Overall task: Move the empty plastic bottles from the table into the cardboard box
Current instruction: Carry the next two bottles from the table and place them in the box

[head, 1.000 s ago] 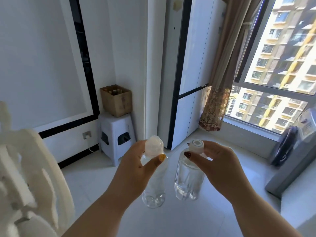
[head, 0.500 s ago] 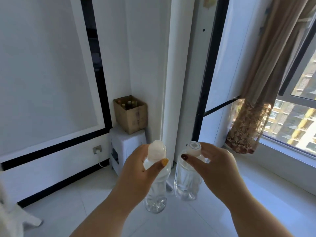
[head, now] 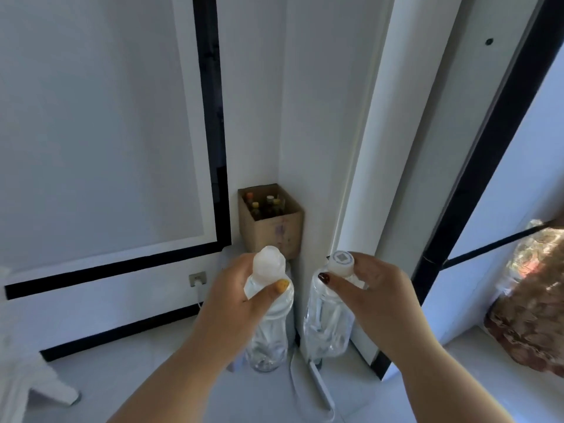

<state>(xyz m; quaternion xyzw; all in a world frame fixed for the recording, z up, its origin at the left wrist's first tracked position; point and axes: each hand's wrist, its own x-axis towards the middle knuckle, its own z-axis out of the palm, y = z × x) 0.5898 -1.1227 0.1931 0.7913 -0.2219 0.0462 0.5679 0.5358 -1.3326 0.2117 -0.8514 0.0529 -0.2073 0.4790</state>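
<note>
Each of my hands carries one clear empty plastic bottle by the neck, upright, in front of me. My left hand (head: 235, 303) grips the left bottle (head: 268, 340), which has a whitish cap. My right hand (head: 375, 291) pinches the right bottle (head: 328, 328) just under its white cap with a printed code. The open cardboard box (head: 274, 236) stands in the wall corner just beyond the bottle caps. Several bottles with coloured caps stand inside it.
The box rests on a white stool, mostly hidden behind my hands and the bottles. A wall socket (head: 197, 279) with a white cable is left of it. A patterned curtain (head: 531, 300) hangs at the right. A white chair leg (head: 45, 389) shows at bottom left.
The view has closed in on the corner: the box now appears larger and right behind the bottle caps. Both hands keep the same grip on their bottles.
</note>
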